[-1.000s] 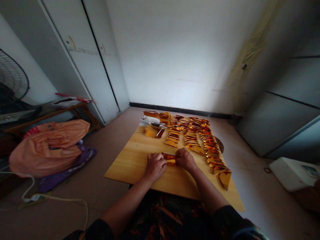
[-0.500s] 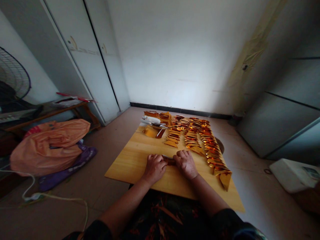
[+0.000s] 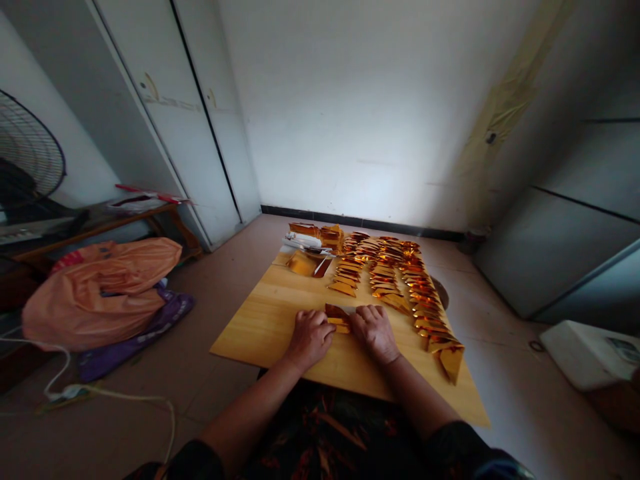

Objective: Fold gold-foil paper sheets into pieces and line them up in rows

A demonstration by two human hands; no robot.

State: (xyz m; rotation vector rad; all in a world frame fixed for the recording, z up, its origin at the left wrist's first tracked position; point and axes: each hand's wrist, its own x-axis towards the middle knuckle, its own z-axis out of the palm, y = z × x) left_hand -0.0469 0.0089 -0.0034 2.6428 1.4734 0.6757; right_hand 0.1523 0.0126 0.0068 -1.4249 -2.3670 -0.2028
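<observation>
Folded pieces point(image 3: 420, 301) lie rightward on the board point(image 3: 265, 317); left of it, a bag point(image 3: 90, 288).

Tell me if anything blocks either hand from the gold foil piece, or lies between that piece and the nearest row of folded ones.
Nothing visible: the left hand and right hand are on the gold foil piece; only bare tabletop shows between it and the nearest row.
</observation>
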